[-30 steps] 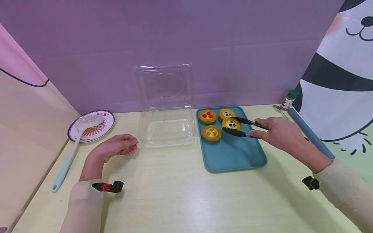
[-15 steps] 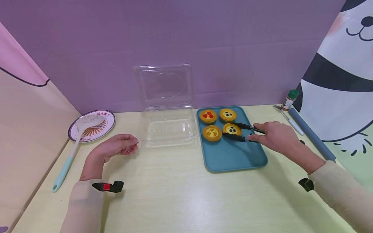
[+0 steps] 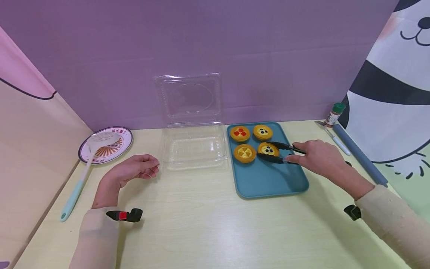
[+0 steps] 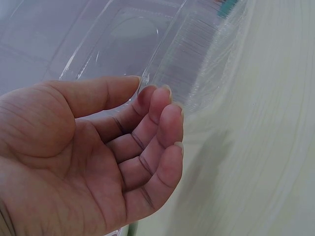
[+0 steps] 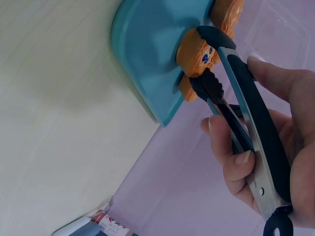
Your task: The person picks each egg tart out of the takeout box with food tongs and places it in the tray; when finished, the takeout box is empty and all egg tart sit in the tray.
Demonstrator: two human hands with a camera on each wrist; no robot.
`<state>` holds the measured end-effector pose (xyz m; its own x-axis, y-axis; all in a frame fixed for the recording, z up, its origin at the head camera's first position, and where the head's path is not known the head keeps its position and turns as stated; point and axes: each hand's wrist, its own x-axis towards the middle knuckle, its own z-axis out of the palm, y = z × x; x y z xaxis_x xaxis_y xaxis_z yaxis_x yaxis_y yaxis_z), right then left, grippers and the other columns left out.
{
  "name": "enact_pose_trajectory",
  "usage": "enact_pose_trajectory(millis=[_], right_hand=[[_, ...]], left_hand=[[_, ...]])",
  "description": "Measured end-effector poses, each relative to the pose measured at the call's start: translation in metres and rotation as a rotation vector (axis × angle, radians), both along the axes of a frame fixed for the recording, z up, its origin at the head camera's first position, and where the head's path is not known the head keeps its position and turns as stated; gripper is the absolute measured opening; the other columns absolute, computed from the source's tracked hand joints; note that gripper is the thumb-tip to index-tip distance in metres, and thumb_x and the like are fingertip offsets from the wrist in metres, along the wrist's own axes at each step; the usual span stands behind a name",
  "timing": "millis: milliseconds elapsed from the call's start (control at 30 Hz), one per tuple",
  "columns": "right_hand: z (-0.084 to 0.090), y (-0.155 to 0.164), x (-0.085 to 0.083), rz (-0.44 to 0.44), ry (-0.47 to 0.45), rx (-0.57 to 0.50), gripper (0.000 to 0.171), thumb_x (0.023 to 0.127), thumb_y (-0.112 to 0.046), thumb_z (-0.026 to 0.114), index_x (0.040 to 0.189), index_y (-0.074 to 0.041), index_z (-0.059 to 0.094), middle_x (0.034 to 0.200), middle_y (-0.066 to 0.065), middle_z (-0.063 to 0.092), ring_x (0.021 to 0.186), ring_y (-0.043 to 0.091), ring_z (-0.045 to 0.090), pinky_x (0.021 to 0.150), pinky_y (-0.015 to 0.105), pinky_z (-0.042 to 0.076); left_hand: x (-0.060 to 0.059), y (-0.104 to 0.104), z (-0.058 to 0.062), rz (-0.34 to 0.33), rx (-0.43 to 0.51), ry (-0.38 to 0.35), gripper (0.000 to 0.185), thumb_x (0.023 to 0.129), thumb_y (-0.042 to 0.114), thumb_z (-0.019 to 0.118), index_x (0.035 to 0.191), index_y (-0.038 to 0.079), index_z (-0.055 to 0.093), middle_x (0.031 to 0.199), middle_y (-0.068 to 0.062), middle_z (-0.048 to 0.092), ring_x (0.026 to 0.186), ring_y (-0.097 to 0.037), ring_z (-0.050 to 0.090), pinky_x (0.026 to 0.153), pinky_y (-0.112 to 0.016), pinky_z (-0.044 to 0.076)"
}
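In the head view my right hand (image 3: 315,157) grips black-tipped metal tongs (image 5: 268,157). Their tips stand on either side of an egg tart (image 3: 268,149) with dark blue berry dots, on a blue tray (image 3: 268,183). Three other tarts share the tray: a red-topped one (image 3: 240,133), a second berry-dotted one (image 3: 262,132) and one with yellow wedges (image 3: 244,153). My left hand (image 3: 136,168) is at the near left side of an open clear plastic clamshell box (image 3: 195,145). Thumb and forefinger pinch its rim in the left wrist view; the other fingers curl loosely.
At the left a patterned plate (image 3: 125,144) carries the head of a slotted skimmer (image 3: 72,200). Right of the tray lie a white-handled knife (image 3: 340,145) and a grey-blue rod (image 3: 361,155), near a green-capped spice jar (image 3: 333,116). A purple backdrop rises behind.
The tongs and the berry-dotted tart between them moved slightly toward me, away from the back berry tart, then stayed put. My left hand and the box have not moved.
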<state>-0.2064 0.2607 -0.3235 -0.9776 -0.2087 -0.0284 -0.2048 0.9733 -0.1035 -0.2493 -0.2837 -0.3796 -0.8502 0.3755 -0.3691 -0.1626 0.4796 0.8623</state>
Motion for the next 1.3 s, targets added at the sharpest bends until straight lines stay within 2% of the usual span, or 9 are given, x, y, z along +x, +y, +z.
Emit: enact_pose_trajectory(millis=[567,833,933,1300], right_hand=[[0.001,0.0,-0.0023,-0.01,-0.02,-0.003,0.067,0.088,-0.053,0.07,0.135,-0.007,0.062,0.077,0.004,0.068,0.069,0.02,0.056,0.046,0.03,0.039],[-0.0002,0.0021,-0.0015,-0.03,-0.015,-0.016,0.071,0.087,-0.057,0.069,0.138,-0.007,0.06,0.101,0.018,0.074,0.069,0.021,0.058,0.045,0.03,0.039],[0.0,0.0037,-0.001,-0.04,-0.012,-0.019,0.073,0.087,-0.058,0.069,0.139,-0.007,0.059,0.104,0.021,0.073,0.069,0.022,0.059,0.045,0.031,0.039],[0.0003,0.0049,0.0006,-0.039,-0.01,-0.023,0.075,0.086,-0.059,0.069,0.139,-0.007,0.059,0.089,0.014,0.073,0.068,0.022,0.059,0.044,0.032,0.038]], left_hand=[[0.0002,-0.0004,-0.0007,0.005,-0.005,-0.004,0.042,0.104,0.031,0.054,0.123,-0.007,0.051,0.102,-0.007,0.062,0.091,-0.02,0.064,0.086,-0.03,0.055],[-0.0003,-0.0003,-0.001,0.009,-0.011,-0.003,0.042,0.104,0.03,0.054,0.123,-0.007,0.051,0.102,-0.007,0.063,0.091,-0.02,0.064,0.086,-0.029,0.056],[-0.0006,-0.0002,-0.0011,0.007,-0.009,-0.001,0.042,0.104,0.03,0.053,0.124,-0.008,0.05,0.102,-0.008,0.062,0.091,-0.02,0.064,0.085,-0.029,0.056],[-0.0002,-0.0006,-0.0011,0.003,0.01,0.003,0.042,0.105,0.029,0.053,0.122,-0.008,0.051,0.101,-0.007,0.063,0.089,-0.017,0.065,0.085,-0.03,0.056]])
